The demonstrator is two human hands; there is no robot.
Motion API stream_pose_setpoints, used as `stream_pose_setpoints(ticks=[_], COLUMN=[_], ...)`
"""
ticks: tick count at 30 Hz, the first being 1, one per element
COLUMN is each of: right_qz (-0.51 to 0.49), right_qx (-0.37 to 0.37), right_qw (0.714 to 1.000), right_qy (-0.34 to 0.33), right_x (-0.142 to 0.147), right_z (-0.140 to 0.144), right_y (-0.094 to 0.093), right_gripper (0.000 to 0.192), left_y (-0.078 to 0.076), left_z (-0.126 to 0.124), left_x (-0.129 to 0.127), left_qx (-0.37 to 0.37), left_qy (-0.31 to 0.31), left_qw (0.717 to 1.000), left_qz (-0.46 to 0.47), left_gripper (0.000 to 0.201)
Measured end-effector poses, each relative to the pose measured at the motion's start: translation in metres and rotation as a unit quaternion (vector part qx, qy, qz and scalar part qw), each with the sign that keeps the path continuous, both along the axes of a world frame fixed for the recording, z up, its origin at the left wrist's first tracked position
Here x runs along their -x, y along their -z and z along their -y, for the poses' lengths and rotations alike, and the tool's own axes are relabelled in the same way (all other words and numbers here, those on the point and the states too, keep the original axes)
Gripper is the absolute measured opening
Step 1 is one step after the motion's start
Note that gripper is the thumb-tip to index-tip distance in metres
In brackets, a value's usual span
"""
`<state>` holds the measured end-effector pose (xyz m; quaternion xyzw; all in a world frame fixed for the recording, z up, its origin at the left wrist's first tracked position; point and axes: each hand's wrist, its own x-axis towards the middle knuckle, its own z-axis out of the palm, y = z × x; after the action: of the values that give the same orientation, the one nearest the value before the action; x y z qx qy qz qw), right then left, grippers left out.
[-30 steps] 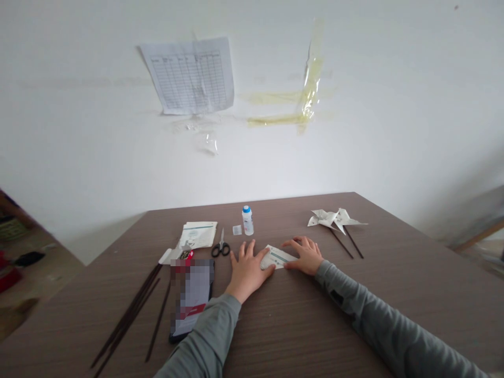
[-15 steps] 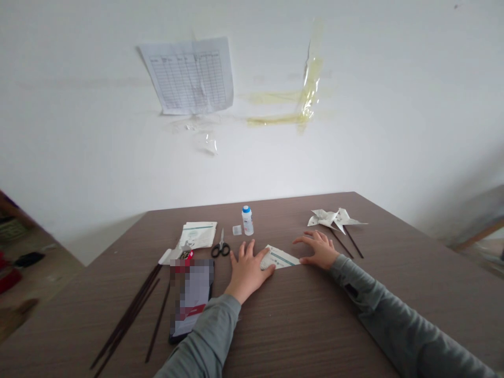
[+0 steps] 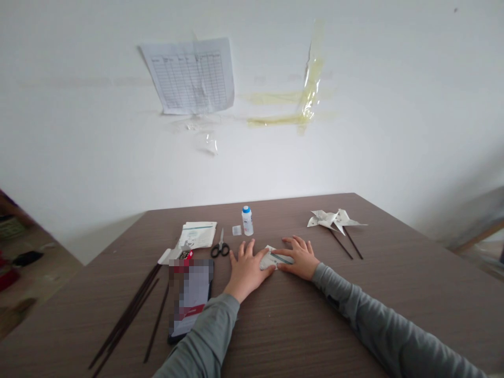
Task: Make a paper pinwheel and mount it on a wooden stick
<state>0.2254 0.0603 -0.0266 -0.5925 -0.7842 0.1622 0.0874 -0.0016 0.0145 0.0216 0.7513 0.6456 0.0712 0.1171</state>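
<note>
From the head camera, the right hand [image 3: 298,258] has slid back in from three o'clock onto the folded paper [image 3: 275,258], pressing it flat again. The left hand [image 3: 247,268] lies flat on its nine o'clock end. Both hands are open, gripping nothing. The paper lies mid-table, stretching nine to three o'clock.

Soft, even daylight, bright and slightly washed out on the white wall [image 3: 354,147], only faint shadows under the hands on the brown table [image 3: 299,325], no hard glare, wide-angle bending at the edges, left and right margins smeared, centre reasonably sharp.
</note>
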Motion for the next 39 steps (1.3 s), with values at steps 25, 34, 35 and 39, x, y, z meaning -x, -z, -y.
stream_pose_setpoints(ticks=[25,34,35,39], right_qz=[-0.019,-0.018,-0.015,-0.004], right_qx=[0.017,0.025,0.030,0.040], right_qw=[1.000,1.000,0.999,0.999], right_qy=[0.002,0.000,-0.002,-0.007], right_x=[-0.002,-0.003,-0.003,-0.004], right_z=[0.010,0.009,0.009,0.009], right_y=[-0.023,-0.023,-0.024,-0.027], right_gripper=[0.058,0.059,0.060,0.062], left_y=[-0.022,-0.030,-0.031,-0.034], left_z=[0.010,0.017,0.017,0.018], left_x=[0.022,0.034,0.036,0.043], left_qx=[0.041,0.057,0.059,0.074], left_qy=[-0.007,-0.020,-0.021,-0.027], left_qw=[0.998,0.995,0.995,0.994], left_qz=[-0.041,-0.075,-0.074,-0.074], left_gripper=[0.072,0.069,0.069,0.072])
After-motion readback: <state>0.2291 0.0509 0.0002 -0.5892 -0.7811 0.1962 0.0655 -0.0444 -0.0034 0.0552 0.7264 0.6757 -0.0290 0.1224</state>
